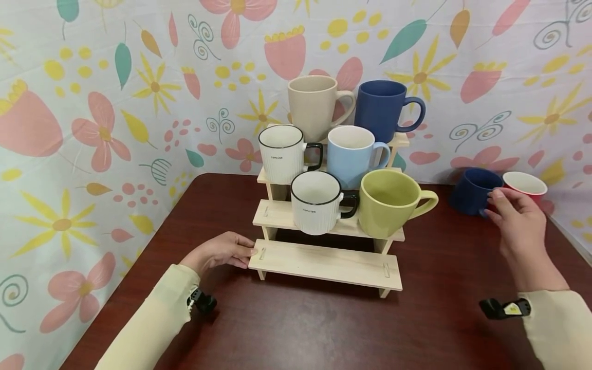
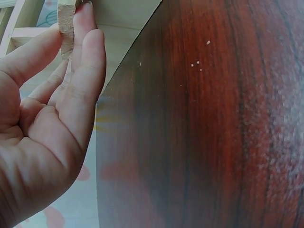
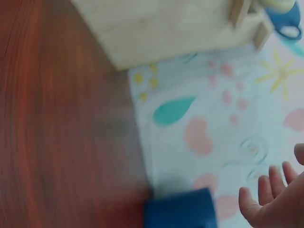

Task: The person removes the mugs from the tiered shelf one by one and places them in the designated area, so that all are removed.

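Observation:
My left hand [image 1: 225, 250] pinches the left end of the lowest board of a stepped wooden rack [image 1: 324, 262]. In the left wrist view, the thumb and fingers of that hand [image 2: 52, 104] lie on either side of the board's end [image 2: 67, 28]. To the right of the rack, my right hand [image 1: 522, 226] hovers near a dark blue mug [image 1: 474, 191] and a red mug with white inside [image 1: 527, 184]. Seen from the right wrist, the blue mug [image 3: 180, 210] stands apart from the loosely spread fingers [image 3: 266, 190], which hold nothing.
Higher boards carry a beige mug [image 1: 312, 103], a navy mug [image 1: 380, 110], two white black-rimmed mugs [image 1: 279, 159] [image 1: 314, 205], a light blue mug [image 1: 349, 159] and a green mug [image 1: 386, 205]. Behind the dark red table [image 1: 296, 329] hangs a floral cloth [image 1: 152, 118].

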A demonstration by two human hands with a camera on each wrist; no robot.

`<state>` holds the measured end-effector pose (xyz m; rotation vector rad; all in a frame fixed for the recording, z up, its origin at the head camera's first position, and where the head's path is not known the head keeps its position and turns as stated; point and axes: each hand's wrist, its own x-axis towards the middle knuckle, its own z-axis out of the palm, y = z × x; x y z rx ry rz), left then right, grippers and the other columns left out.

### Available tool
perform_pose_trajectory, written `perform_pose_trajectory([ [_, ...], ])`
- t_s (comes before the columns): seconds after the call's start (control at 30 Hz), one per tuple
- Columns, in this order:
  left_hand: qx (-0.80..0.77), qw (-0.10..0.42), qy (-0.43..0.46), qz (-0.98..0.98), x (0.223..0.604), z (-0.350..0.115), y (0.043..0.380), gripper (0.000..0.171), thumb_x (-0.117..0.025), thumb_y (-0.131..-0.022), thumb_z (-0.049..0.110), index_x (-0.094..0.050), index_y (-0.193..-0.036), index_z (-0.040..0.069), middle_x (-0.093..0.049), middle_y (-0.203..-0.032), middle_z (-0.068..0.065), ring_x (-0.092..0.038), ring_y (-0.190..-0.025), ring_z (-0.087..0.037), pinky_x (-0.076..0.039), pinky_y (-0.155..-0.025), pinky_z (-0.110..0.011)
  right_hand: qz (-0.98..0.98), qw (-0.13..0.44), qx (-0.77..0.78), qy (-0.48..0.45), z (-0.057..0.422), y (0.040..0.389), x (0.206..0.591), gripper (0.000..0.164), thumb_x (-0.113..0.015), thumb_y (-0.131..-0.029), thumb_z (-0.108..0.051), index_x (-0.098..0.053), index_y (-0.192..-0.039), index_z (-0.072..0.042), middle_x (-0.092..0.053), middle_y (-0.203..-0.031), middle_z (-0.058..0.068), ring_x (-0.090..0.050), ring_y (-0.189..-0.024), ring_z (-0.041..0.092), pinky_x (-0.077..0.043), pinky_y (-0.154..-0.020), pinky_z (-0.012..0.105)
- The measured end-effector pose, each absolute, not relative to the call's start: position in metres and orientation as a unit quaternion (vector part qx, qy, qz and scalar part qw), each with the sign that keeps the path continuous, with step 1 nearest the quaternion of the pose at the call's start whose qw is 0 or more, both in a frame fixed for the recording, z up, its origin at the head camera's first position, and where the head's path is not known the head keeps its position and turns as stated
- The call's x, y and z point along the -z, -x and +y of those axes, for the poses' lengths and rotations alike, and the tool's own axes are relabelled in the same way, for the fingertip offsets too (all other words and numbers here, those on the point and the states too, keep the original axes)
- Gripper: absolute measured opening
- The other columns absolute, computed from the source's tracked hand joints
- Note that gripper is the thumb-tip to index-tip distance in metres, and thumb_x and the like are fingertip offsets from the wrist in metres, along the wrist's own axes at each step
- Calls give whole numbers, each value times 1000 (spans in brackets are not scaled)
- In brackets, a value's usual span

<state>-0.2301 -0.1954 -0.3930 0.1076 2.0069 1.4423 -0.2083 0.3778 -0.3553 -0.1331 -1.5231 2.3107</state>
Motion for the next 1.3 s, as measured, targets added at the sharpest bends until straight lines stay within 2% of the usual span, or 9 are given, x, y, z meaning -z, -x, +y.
perform_pose_trajectory([
  [0.1, -548, 330, -39, 767, 394, -196, 230, 45, -56, -102, 3, -47, -138, -22, -69, -79, 3, -66, -70, -6, -60, -71, -21, -495, 182, -850, -9, 365, 202, 347, 10, -63, -98, -4, -71, -104, -6, -75, -94, -1, -70, -85, 8, -61, -69, 18],
  [0.23, -548, 328, -38, 769, 395, -198, 231, 45, -56, -101, 3, -47, -138, -21, -69, -80, 2, -66, -70, -6, -60, -71, -21, -532, 126, -833, -89, 353, 197, 340, 20, -55, -102, 0, -71, -113, -6, -77, -102, 0, -72, -93, 7, -61, -76, 18],
  [0.33, -549, 325, -37, 769, 395, -198, 231, 45, -57, -101, 3, -47, -138, -21, -69, -79, 2, -67, -69, -6, -60, -71, -21, -632, 95, -760, -121, 346, 195, 335, 28, -53, -103, 0, -68, -122, -15, -76, -109, -9, -72, -97, 0, -58, -80, 11],
  [0.47, -548, 324, -40, 770, 394, -198, 231, 46, -57, -101, 3, -47, -138, -22, -69, -80, 2, -67, -69, -6, -60, -71, -21, -789, 101, -596, -108, 336, 193, 328, 37, -58, -103, -6, -64, -135, -24, -71, -109, -31, -66, -99, -16, -50, -81, 0],
  [0.57, -547, 325, -40, 771, 393, -198, 231, 46, -57, -101, 3, -47, -138, -22, -70, -81, 2, -67, -70, -6, -60, -71, -22, -847, 98, -516, -85, 329, 192, 324, 43, -61, -103, -14, -59, -144, -22, -65, -105, -43, -60, -98, -24, -46, -80, -3],
  [0.63, -546, 325, -40, 771, 393, -198, 231, 46, -57, -100, 3, -47, -138, -21, -70, -81, 2, -67, -70, -6, -60, -71, -22, -859, 89, -498, -77, 325, 192, 323, 45, -63, -102, -17, -57, -147, -18, -63, -103, -45, -59, -97, -25, -45, -78, -3],
  [1.03, -550, 327, -47, 767, 393, -197, 233, 46, -57, -101, 4, -47, -138, -21, -70, -81, 2, -67, -70, -6, -60, -72, -22, -881, 63, -458, -101, 314, 198, 323, 44, -59, -104, -18, -54, -147, -8, -61, -101, -43, -59, -93, -20, -49, -77, 1],
  [1.13, -549, 330, -43, 766, 394, -197, 233, 46, -57, -101, 4, -47, -138, -21, -70, -80, 2, -67, -70, -6, -60, -72, -21, -863, 59, -488, -121, 315, 200, 324, 39, -56, -105, -12, -58, -144, -13, -65, -104, -38, -64, -93, -17, -52, -77, 2],
  [1.3, -549, 332, -40, 766, 395, -196, 232, 45, -57, -101, 3, -48, -138, -21, -70, -80, 2, -67, -70, -6, -60, -71, -21, -828, 56, -538, -148, 315, 204, 325, 37, -53, -105, -5, -64, -126, -33, -69, -107, -30, -69, -93, -12, -55, -76, 6],
])
